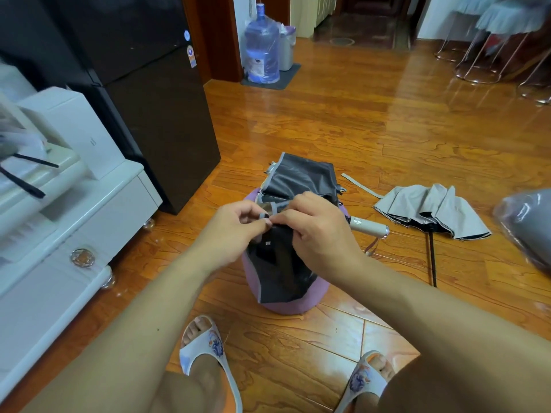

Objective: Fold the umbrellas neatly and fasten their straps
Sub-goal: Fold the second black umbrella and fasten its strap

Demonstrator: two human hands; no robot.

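A collapsed umbrella (280, 272) with black lining and a lilac outer side hangs loose in front of me over the floor. My left hand (235, 231) pinches a small grey rib tip at the fabric's edge. My right hand (316, 231) grips the bunched black fabric right beside it, fingertips nearly meeting the left. A beige handle (369, 226) with a wrist loop lies on the floor just right of my right hand. A second umbrella (432, 211), grey outside and black inside, lies half-folded on the floor to the right, its black shaft (432, 257) pointing toward me and its strap (362, 184) stretched out.
A black fridge (143, 99) and a white cabinet (59, 222) stand at the left. A plastic-wrapped grey bundle (527, 225) sits at the right edge. A water jug (262, 46) stands at the back, chair legs (483, 64) at the back right. My sandalled feet (205, 350) rest below the umbrella.
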